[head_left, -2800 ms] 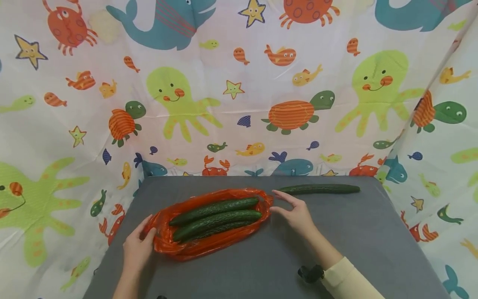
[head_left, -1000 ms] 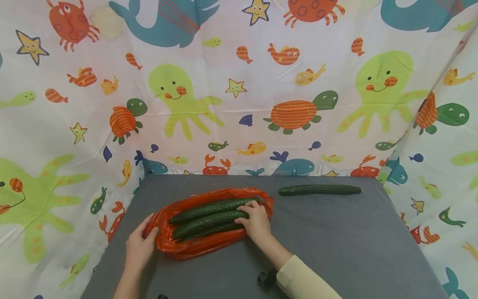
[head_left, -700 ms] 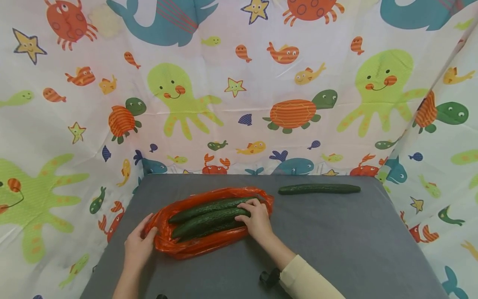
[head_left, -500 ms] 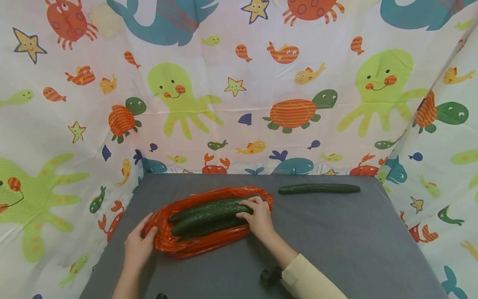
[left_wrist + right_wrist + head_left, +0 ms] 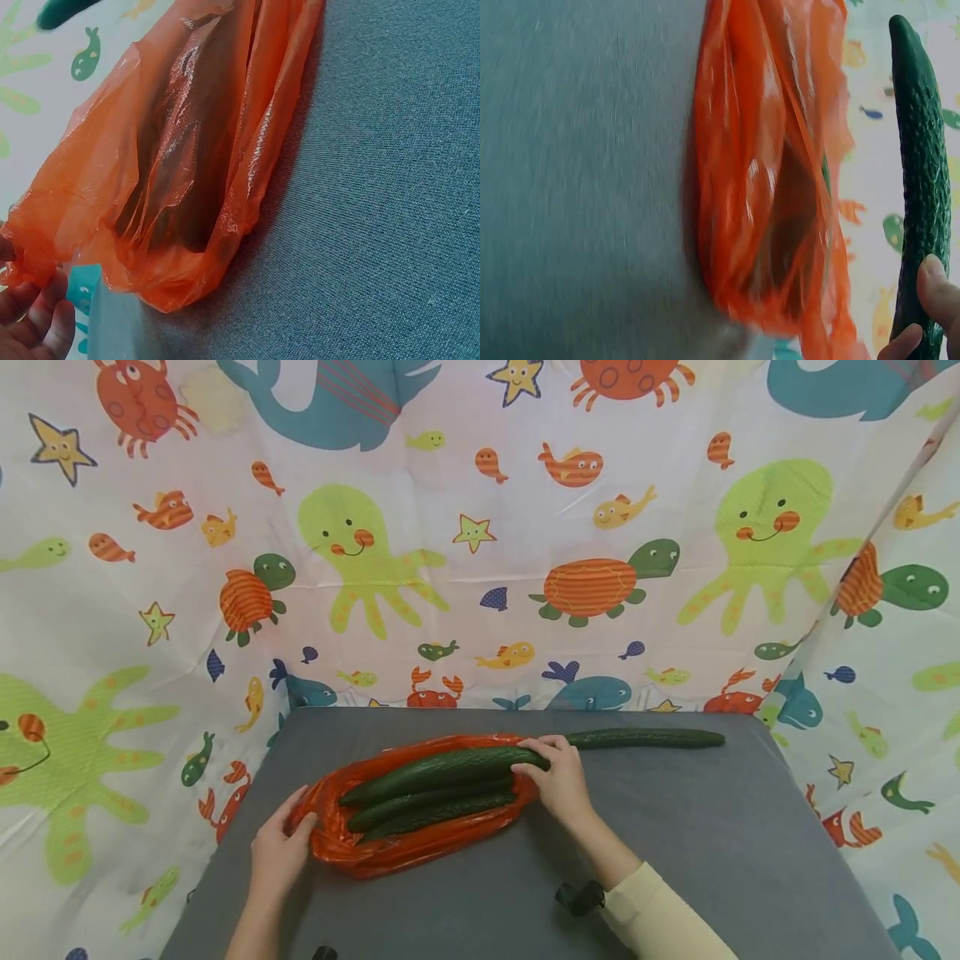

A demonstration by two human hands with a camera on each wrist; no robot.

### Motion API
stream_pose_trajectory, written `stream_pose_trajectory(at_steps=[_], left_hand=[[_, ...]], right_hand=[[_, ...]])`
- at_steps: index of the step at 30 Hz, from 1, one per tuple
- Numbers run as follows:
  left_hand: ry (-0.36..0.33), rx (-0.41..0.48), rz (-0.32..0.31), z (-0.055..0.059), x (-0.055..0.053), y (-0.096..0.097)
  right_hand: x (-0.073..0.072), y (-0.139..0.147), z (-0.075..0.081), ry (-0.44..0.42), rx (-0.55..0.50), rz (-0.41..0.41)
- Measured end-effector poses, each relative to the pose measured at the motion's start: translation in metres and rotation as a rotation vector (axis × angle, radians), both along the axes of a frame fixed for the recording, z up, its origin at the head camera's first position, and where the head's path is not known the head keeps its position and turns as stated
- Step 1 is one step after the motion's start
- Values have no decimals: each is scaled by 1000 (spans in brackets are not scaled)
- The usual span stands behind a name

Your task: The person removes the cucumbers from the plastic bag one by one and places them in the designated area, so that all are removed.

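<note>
An orange plastic bag (image 5: 420, 853) lies open on the table with two cucumbers (image 5: 442, 815) side by side inside. My left hand (image 5: 277, 852) pinches the bag's edge at its left end; thumb and fingertips hold the thin film in the left wrist view. My right hand (image 5: 564, 787) grips another cucumber (image 5: 442, 767) near its right end, thumb on one side and fingers on the other. In the right wrist view this bumpy dark green cucumber (image 5: 921, 150) is raised clear beside the bag. In the head view it slants over the bag's far side.
One more cucumber (image 5: 652, 739) lies at the back right of the grey table (image 5: 720, 843), just beyond my right hand. A curtain (image 5: 465, 610) printed with sea animals encloses the back and both sides. A small black device (image 5: 581, 898) sits at my right wrist.
My right hand has moved from the bag's right rim in among the cucumbers, gripped one and brought it up and to the right. My left hand keeps its place on the bag.
</note>
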State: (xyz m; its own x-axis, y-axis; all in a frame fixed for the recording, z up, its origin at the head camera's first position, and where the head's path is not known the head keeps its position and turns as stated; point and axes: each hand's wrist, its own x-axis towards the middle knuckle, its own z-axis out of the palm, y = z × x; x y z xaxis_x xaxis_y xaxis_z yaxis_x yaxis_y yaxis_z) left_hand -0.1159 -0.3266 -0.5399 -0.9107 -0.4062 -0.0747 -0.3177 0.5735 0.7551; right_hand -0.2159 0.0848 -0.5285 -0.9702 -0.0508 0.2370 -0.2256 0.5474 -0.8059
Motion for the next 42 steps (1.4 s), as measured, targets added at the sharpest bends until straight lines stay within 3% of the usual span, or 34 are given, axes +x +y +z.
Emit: stream_pose_trajectory(at_steps=[17, 34, 42], left_hand=[[24, 46, 0, -1, 1, 0], [15, 64, 16, -2, 0, -1], [12, 61, 7, -4, -3, 0]], right_hand=[[-21, 97, -16, 66, 122, -94], [-31, 211, -38, 47, 192, -182], [-35, 258, -58, -28, 235, -230]])
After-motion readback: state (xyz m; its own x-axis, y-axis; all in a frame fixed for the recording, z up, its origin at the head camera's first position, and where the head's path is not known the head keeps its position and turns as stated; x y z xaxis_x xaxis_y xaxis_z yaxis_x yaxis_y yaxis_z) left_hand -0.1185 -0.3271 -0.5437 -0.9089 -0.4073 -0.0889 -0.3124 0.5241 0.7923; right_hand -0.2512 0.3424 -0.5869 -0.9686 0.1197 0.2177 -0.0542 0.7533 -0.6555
